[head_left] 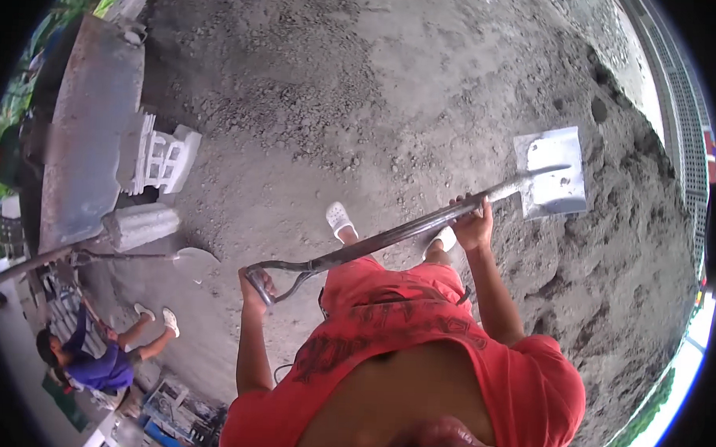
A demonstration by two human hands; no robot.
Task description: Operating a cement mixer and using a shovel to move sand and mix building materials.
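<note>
A shovel (401, 233) with a dark metal shaft and a flat, shiny square blade lies aslant in front of my body, held off the ground. Wrapped round its D-shaped grip at the lower left is my left hand (256, 288). My right hand (474, 226) grips the shaft farther along, close to the blade, with the fingers curled round it. The blade points to the right, over the edge of a heap of grey sand (608, 287), and appears to carry no load.
Rough grey sandy ground (300, 80) stretches ahead. On the left stand hollow concrete blocks (167, 160), a grey block (142, 226) and a large rusty metal panel (93, 135). Another shovel (196, 263) lies near them. A person in purple (108, 368) sits at the lower left.
</note>
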